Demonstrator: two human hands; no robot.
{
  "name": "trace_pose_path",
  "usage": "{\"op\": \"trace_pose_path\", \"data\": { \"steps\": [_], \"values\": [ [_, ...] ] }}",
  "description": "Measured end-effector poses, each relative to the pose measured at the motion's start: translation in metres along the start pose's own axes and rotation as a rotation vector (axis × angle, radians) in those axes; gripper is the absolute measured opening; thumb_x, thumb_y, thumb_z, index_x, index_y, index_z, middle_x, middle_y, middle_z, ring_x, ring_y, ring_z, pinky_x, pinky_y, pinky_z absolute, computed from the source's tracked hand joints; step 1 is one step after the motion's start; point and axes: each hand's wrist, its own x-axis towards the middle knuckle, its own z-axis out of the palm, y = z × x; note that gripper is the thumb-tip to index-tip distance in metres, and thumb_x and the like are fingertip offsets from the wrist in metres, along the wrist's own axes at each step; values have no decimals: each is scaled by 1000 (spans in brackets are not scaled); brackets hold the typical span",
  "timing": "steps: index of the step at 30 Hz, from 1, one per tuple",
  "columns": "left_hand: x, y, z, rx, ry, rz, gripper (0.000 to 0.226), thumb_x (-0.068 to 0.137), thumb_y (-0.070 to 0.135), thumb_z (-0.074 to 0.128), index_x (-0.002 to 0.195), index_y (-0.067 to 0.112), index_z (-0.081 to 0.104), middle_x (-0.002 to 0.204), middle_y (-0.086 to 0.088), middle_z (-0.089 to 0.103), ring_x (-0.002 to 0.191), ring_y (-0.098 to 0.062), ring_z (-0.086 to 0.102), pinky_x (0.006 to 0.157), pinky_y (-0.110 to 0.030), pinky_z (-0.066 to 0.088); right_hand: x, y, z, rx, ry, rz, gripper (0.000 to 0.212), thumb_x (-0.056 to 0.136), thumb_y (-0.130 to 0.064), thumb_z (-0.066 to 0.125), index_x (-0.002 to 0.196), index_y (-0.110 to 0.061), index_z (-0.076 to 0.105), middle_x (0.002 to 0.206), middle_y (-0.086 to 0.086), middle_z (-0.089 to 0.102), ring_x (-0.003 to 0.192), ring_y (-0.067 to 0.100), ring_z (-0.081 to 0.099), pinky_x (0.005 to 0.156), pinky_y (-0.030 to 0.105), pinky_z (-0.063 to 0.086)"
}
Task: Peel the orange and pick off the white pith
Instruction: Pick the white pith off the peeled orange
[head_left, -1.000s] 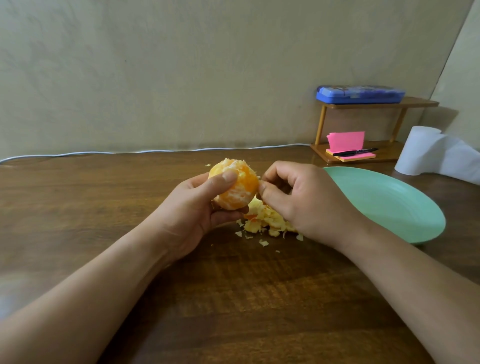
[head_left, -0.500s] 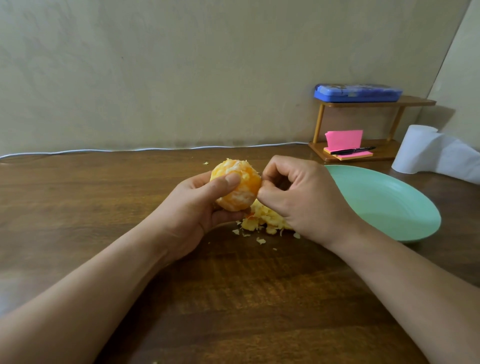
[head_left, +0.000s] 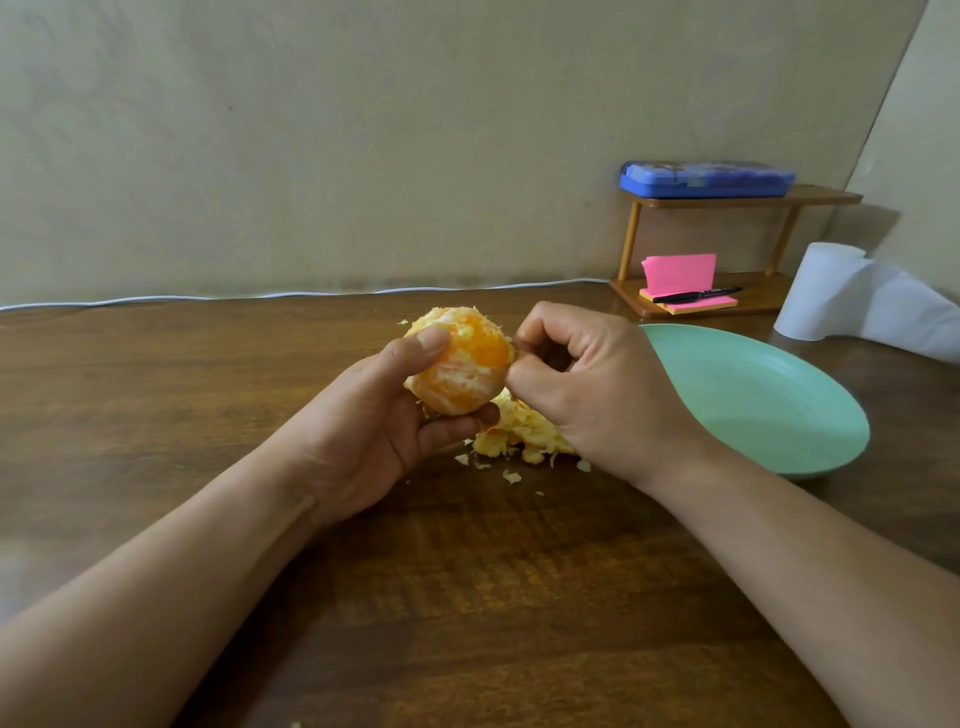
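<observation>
Left hand (head_left: 363, 436) grips orange (head_left: 460, 364); right hand (head_left: 597, 395) pinches its right side, above peelings (head_left: 519, 439) at middle of table (head_left: 467, 597).

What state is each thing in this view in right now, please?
orange: peeled, white pith patches on it, held off the table.
left hand: grips the orange.
right hand: fingers pinch at the orange's right side.
peel scraps: piled on the table under the hands.
plate: flat on the table.
blue case: closed, on the shelf's top.
paper roll: upright, partly unrolled.
</observation>
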Motion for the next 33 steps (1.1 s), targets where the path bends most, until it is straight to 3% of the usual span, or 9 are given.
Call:
{"op": "trace_pose_path", "data": {
  "steps": [2,10,13,16,21,25,27,30,33],
  "values": [
    [-1,0,1,-13,11,-6,74,73,44,81,135,7,65,120,-18,75,95,-30,78,69,-27,64,-1,-1,-1,4,-6,-4,18,95,-16,70,77,-15,69,69,-3,61,67,13,55,55,27,46],
    [-1,5,-2,-132,19,-32,69,89,49,67,141,4,59,115,-21,71,90,-28,76,65,-26,64,2,1,-3,-38,-22,79,25,108,-20,56,92,-16,75,80,-1,71,77,18,67,67,40,55],
    [0,5,-7,-175,-10,-50,70,98,54,63,143,1,58,121,-24,65,92,-27,75,68,-26,65,2,1,-4,-106,-65,115,26,105,-11,56,112,-26,76,101,-13,76,97,3,70,84,26,60],
    [0,6,-5,-215,-12,-89,67,102,54,55,139,-1,60,119,-26,65,89,-27,74,66,-26,65,2,-1,-4,-160,-54,121,28,106,-16,54,104,-30,78,94,-15,75,89,7,71,79,37,60],
    [-1,5,-4,-227,12,-140,68,99,52,57,145,2,58,124,-27,67,89,-29,72,67,-29,65,3,1,-2,-195,-6,83,23,106,-35,62,97,-25,81,91,-13,72,91,8,67,81,39,58],
    [1,3,-2,-189,75,-110,65,94,49,64,143,6,60,123,-26,69,89,-31,74,65,-30,65,2,-6,-4,-152,7,57,13,100,-15,68,106,-26,72,99,-14,69,97,5,65,78,18,55],
    [3,1,-3,-170,82,-87,61,94,43,65,142,6,59,122,-24,69,91,-33,75,68,-31,65,2,-9,-3,-92,-20,67,3,102,-24,70,103,-27,71,93,-13,70,92,6,67,75,19,56],
    [4,-2,-5,-106,67,-56,49,95,36,66,134,6,65,118,-20,71,96,-32,74,74,-32,65,1,-9,1,-88,-57,76,13,101,-41,70,99,-29,73,88,-14,72,90,4,68,71,18,56],
    [5,-4,-6,-51,78,-19,49,93,34,68,132,4,66,116,-19,74,98,-32,73,77,-32,65,1,-8,2,-116,-74,100,13,101,-42,69,101,-30,74,89,-17,71,90,0,67,70,15,55]
  ]
}}
